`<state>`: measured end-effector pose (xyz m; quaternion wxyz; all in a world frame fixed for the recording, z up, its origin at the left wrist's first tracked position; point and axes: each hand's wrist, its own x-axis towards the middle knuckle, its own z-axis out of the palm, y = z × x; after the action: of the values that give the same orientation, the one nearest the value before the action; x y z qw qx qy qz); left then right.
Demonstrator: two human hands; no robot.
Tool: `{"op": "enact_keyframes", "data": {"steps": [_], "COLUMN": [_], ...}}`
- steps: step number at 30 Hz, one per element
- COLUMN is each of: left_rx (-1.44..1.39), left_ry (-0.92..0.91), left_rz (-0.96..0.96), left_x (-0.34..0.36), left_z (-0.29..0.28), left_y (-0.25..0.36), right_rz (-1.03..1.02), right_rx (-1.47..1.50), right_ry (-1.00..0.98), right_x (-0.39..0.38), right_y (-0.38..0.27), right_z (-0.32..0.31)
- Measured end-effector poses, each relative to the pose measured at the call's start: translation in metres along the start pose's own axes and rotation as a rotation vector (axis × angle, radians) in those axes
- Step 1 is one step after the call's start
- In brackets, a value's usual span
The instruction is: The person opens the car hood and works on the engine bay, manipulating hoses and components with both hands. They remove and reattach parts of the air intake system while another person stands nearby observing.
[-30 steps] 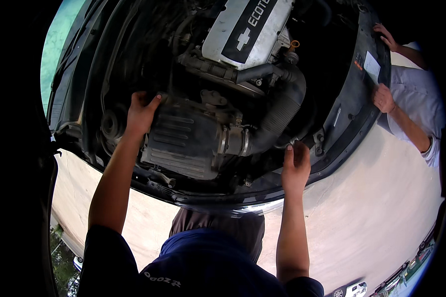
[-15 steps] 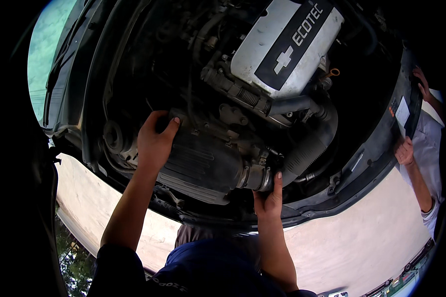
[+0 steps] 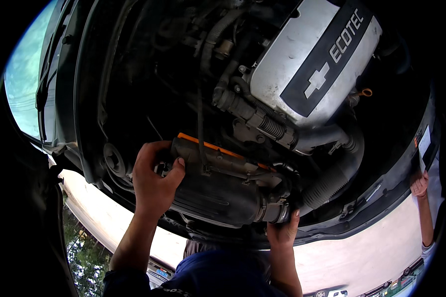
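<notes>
Two hands of mine are on the black air filter box (image 3: pixel 210 198), which lies nearer to me than the silver engine cover (image 3: pixel 280 72). My left hand (image 3: pixel 157 183) is clamped on its corner, between thumb and fingers. My right hand (image 3: pixel 282 233) has the thumb at the duct collar (image 3: pixel 273 213); other fingers are hidden, so I cannot tell their grip. One orange strip (image 3: pixel 220 150) shows along the far edge.

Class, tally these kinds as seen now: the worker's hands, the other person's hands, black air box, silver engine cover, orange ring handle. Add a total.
Worker's: 2, left hand and right hand
Other person's hand: 1
Black air box: 1
Silver engine cover: 1
Orange ring handle: 1
Total: 6
</notes>
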<state>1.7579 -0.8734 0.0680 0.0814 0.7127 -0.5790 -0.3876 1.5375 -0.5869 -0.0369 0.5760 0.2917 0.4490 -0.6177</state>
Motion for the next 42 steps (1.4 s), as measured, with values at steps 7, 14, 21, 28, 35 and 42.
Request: {"op": "enact_keyframes", "data": {"steps": [7, 14, 21, 28, 35, 42], "left_rx": [-0.102, -0.111, -0.162, -0.147, -0.178, -0.211], "left_ry": [-0.1, -0.072, -0.019, 0.043, 0.092, 0.052], "left_rz": [-0.086, -0.093, -0.024, 0.143, 0.089, 0.124], "left_x": [0.009, 0.006, -0.013, -0.014, -0.023, -0.024], "left_z": [0.003, 0.004, 0.004, 0.002, 0.009, 0.007], "left_y": [-0.011, -0.001, -0.002, -0.01, -0.017, -0.028], "right_rz": [0.006, 0.091, 0.123, 0.197, 0.24, 0.38], "right_rx": [-0.051, 0.167, 0.012, -0.127, -0.286, -0.144], "right_ry": [-0.017, -0.026, -0.048, 0.111, 0.224, 0.241], "right_x": [0.008, 0.002, -0.005, -0.011, -0.011, -0.029], "right_y": [0.002, 0.014, 0.007, -0.01, -0.014, -0.034], "right_z": [-0.009, -0.004, 0.012, 0.02, 0.04, -0.002]}}
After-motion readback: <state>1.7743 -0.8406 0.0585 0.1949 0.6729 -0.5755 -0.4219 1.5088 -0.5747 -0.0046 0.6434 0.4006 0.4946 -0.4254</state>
